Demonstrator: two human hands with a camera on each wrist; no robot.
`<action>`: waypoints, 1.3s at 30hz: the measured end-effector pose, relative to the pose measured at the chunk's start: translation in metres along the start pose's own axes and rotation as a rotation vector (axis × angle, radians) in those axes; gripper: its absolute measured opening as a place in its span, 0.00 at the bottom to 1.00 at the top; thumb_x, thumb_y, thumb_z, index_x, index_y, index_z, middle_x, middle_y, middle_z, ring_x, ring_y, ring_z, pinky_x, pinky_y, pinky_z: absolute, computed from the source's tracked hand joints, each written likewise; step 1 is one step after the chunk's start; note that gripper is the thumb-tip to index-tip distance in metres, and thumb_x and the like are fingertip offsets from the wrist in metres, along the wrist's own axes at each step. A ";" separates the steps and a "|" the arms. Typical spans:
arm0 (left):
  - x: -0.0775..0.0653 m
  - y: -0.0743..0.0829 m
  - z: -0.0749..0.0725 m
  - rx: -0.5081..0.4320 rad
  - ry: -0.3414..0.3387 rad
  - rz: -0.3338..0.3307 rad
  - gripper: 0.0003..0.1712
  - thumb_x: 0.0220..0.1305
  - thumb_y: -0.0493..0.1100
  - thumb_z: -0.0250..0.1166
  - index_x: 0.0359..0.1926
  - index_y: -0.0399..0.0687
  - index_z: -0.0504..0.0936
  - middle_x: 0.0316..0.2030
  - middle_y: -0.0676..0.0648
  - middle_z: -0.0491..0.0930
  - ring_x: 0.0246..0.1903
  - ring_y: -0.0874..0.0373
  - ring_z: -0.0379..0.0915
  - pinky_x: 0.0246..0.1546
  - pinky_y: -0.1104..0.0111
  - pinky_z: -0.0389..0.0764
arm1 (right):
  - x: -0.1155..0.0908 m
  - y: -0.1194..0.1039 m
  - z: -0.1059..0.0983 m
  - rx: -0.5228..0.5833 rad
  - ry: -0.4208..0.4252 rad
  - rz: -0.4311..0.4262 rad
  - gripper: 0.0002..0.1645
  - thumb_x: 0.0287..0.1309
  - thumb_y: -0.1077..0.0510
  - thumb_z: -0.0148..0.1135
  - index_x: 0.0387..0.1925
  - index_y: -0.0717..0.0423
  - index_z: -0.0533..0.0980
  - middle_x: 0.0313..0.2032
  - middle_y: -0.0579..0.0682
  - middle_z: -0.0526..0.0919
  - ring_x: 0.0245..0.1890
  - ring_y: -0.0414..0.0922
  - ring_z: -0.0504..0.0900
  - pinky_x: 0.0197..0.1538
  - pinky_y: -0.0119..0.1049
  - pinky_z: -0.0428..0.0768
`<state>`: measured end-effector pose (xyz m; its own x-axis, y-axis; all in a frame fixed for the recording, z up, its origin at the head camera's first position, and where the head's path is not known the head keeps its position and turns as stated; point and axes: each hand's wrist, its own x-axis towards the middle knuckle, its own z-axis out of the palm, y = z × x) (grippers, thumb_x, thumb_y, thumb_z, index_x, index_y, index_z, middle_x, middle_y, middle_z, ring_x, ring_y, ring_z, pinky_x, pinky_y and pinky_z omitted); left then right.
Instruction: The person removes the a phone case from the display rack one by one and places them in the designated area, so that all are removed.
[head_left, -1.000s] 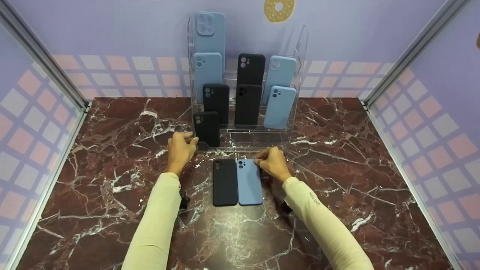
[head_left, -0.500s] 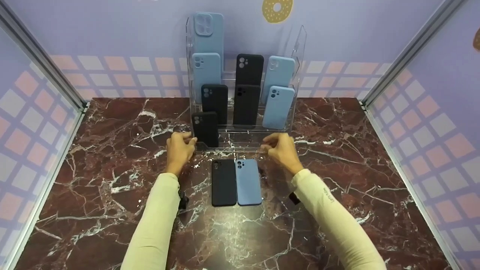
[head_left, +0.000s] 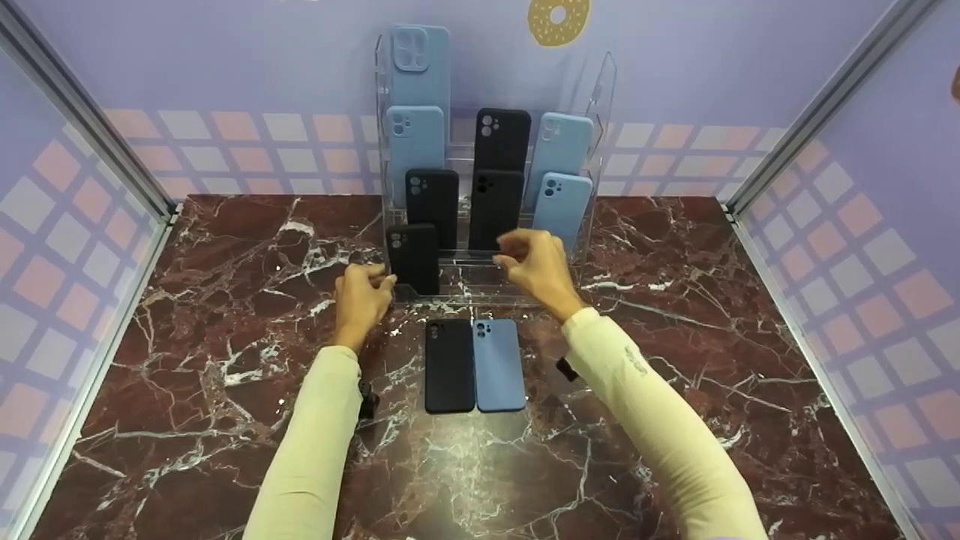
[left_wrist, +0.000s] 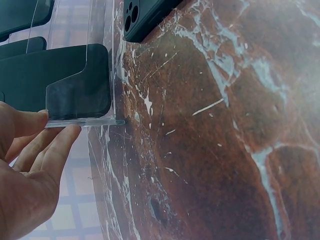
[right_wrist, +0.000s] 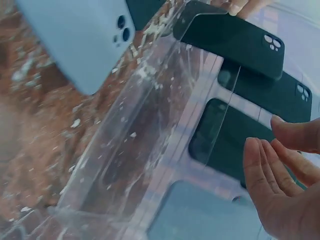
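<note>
We can't see the lower end of the rack's right-hand blue case (head_left: 564,199): the right hand (head_left: 541,268) covers it, fingers loosely curved, holding nothing. Print on the right sleeve (head_left: 652,405) is too blurred for us to read. Left hand (head_left: 361,300) pinches the clear rack (head_left: 472,279) at its near-left edge. Versus a second ago, right hand is off the flat blue case (head_left: 499,367), which lies near of the rack, right of the flat black case (head_left: 449,367).

We are seeing a marbled tabletop (head_left: 465,487), checked side panels (head_left: 885,247) flanking it, a lavender back wall (head_left: 262,67) and grey corner rails (head_left: 90,112) rising at its back, a yellow doughnut picture (head_left: 540,22) above it.
</note>
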<state>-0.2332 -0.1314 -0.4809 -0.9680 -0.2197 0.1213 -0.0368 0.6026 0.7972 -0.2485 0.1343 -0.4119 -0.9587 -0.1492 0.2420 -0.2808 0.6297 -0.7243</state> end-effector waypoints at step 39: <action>0.000 0.001 -0.002 0.011 -0.009 -0.016 0.18 0.64 0.38 0.70 0.54 0.37 0.85 0.46 0.38 0.87 0.47 0.45 0.85 0.60 0.52 0.76 | 0.027 -0.029 0.083 0.127 0.089 -0.262 0.11 0.61 0.68 0.69 0.46 0.65 0.85 0.42 0.56 0.86 0.42 0.47 0.86 0.47 0.27 0.83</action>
<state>-0.2332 -0.1324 -0.4795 -0.9695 -0.2222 0.1035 -0.0547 0.6077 0.7923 -0.2700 0.0489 -0.4378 -0.8467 -0.2232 0.4830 -0.5270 0.4773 -0.7031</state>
